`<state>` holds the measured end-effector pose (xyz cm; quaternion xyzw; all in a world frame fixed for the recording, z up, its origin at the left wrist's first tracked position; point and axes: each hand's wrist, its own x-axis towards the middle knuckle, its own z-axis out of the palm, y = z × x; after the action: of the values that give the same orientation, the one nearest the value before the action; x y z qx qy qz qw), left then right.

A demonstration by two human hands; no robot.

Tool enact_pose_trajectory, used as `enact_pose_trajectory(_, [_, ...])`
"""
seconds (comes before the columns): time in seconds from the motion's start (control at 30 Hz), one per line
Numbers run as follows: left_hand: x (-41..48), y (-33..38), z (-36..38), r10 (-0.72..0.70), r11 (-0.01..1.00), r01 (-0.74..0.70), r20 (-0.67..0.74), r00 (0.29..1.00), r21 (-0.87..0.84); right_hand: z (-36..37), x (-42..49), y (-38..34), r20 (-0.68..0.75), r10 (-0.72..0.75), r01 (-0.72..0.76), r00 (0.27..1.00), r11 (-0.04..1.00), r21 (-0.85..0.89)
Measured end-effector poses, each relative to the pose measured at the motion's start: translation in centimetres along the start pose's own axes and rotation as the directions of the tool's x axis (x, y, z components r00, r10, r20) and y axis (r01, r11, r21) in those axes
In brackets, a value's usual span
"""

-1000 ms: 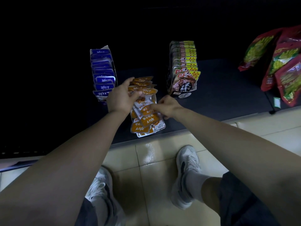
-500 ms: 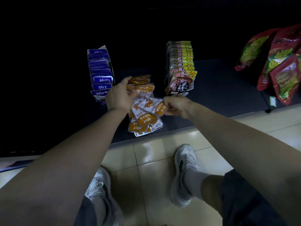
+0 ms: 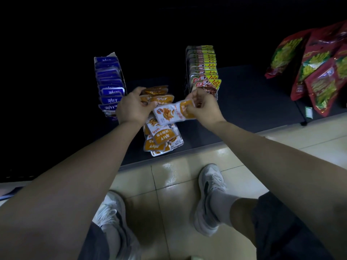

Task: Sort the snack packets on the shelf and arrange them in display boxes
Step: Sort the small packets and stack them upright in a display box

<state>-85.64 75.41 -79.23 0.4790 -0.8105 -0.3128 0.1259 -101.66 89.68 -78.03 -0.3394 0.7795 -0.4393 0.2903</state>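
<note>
A packet (image 3: 170,114) is pinched at one end by the right hand (image 3: 204,107) above the shelf pile (image 3: 161,141); the left hand (image 3: 131,107) is curled on upright packets (image 3: 159,96). Judged light, limp, slippery; edge grip advised

Dim scene, upper half near black; glare on floor tiles (image 3: 170,171); wide-angle edge distortion.

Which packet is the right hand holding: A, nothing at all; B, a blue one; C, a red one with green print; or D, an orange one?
D: the right hand pinches one end of an orange packet, held above the pile, while the left hand grips the orange stack.
</note>
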Motion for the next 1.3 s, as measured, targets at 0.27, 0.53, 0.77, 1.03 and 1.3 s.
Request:
enact_pose_trajectory(0.27, [0.0, -0.5, -0.1, -0.009, 0.980, 0.025, 0.082, 0.997, -0.197, 2.8, -0.1, -1.3, 0.008, -0.331, 0.318, 0.944, 0.900, -0.297])
enact_pose_trajectory(0.53, [-0.1, -1.1, 0.0, 0.011, 0.976, 0.023, 0.151, 0.988, -0.219, 4.1, 0.9, -1.3, -0.052, 0.193, -0.199, 0.980, 0.925, -0.325])
enact_pose_trajectory(0.77, [-0.1, -0.7, -0.1, 0.030, 0.983, -0.010, 0.109, 0.994, -0.184, 4.2, 0.6, -1.2, -0.092, 0.124, -0.136, 0.988, 0.982, -0.128])
enact_pose_trajectory(1.03, [-0.6, -1.1, -0.1, 0.052, 0.991, -0.028, 0.185, 0.981, -0.131, 5.5, 0.8, -1.2, -0.093, -0.070, 0.039, 0.993, 0.954, -0.296])
enact_pose_trajectory(1.3, [-0.3, -1.2, 0.1, 0.049, 0.997, -0.048, -0.009, 0.999, 0.064, 4.9, 1.2, -1.1, -0.019, 0.317, -0.315, 0.948, 0.929, -0.196])
